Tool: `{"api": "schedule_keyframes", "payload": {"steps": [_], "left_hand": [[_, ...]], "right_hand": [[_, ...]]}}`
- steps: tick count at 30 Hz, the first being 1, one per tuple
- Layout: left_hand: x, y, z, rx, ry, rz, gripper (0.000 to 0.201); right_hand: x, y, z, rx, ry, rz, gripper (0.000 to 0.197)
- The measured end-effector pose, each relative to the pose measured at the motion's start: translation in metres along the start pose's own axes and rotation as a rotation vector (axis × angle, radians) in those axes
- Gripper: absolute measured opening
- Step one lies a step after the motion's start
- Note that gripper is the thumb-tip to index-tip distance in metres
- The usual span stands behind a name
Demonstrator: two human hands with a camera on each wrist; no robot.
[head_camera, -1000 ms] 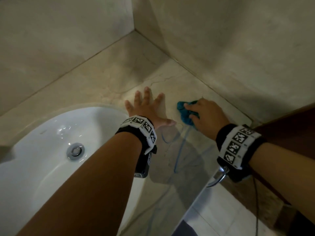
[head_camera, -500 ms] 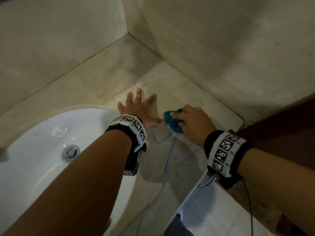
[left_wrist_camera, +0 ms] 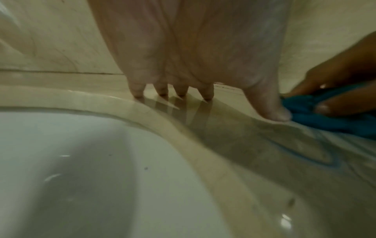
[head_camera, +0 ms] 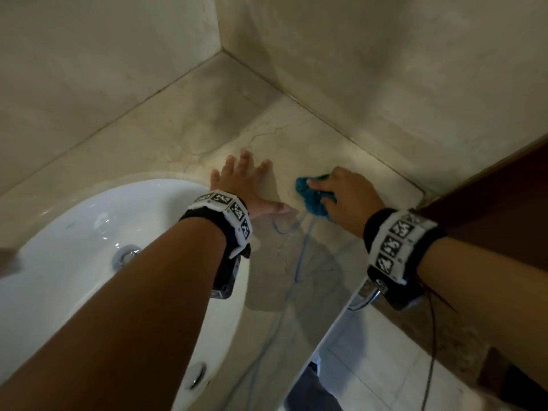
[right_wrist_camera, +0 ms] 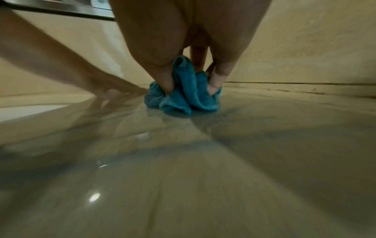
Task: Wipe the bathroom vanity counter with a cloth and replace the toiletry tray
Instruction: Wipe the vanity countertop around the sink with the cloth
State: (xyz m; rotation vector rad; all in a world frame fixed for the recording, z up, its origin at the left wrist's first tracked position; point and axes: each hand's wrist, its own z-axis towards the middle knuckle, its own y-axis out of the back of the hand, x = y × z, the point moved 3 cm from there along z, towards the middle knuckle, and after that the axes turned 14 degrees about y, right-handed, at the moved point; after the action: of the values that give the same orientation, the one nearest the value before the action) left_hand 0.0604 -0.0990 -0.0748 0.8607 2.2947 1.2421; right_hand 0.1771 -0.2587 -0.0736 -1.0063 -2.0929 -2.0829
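We are wiping now: our right hand (head_camera: pixel 345 197) is gripping a bunched teal cloth (head_camera: pixel 311 198), fingers curled round it and pressing it onto the marble counter (head_camera: pixel 296 129) in the corner strip between the basin and the side wall. Our left hand (head_camera: pixel 240 185) is lying flat with fingers spread and straight, holding nothing, just beside the rim of the white sink (head_camera: pixel 74 232); we judge it is bracing us while we are leaning in.

From the head view we are seeing the whole layout, and thin blue lines trailing across the stone below the cloth; whether thread or marks, we cannot tell. The right wrist view is giving us what the head view hides: thumb and fingers digging into the cloth's folds from underneath. The left wrist view is showing the left fingertips (left_wrist_camera: pixel 207 96) touching the glossy stone and the thumb lying right beside the cloth.

The toiletry tray is not appearing in any view, so replacing it is not yet done.
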Motion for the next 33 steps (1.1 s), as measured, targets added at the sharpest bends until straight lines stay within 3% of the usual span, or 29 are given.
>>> {"api": "schedule_keyframes", "payload": {"steps": [3,7,10,17,19,22,24,27,30,33], "left_hand": [[0.014,0.001,-0.013,0.052,-0.058,0.069,0.115],[0.02,-0.005,-0.015,0.085,-0.063,0.135,0.128],[0.018,-0.01,-0.015,0.05,-0.046,0.127,0.134],[0.017,-0.005,-0.016,0.05,-0.046,0.13,0.133],[0.02,-0.006,-0.014,0.068,-0.052,0.142,0.133],[0.024,-0.005,-0.006,0.081,-0.077,0.156,0.132],[0.025,-0.003,-0.004,0.074,-0.091,0.141,0.132],[0.024,-0.004,-0.006,0.056,-0.092,0.102,0.133],[0.024,-0.007,-0.008,0.034,-0.094,0.088,0.133],[0.024,-0.007,-0.007,0.041,-0.086,0.09,0.133]], "right_hand": [[-0.002,0.005,-0.012,0.106,0.104,-0.073,0.038],[-0.041,0.026,0.014,-0.066,-0.17,-0.112,0.039],[-0.039,0.025,0.016,-0.04,-0.254,-0.163,0.041],[-0.002,0.006,-0.02,0.091,0.016,-0.099,0.037],[-0.016,0.017,-0.007,0.051,-0.024,-0.127,0.038],[-0.039,0.028,0.017,-0.078,-0.236,-0.131,0.04],[-0.036,0.022,0.021,-0.082,-0.275,-0.161,0.042],[-0.016,0.008,0.004,-0.052,-0.174,-0.15,0.042],[-0.002,0.003,-0.015,0.075,-0.044,-0.233,0.046],[-0.009,0.015,0.001,0.056,-0.051,-0.222,0.041]]}}
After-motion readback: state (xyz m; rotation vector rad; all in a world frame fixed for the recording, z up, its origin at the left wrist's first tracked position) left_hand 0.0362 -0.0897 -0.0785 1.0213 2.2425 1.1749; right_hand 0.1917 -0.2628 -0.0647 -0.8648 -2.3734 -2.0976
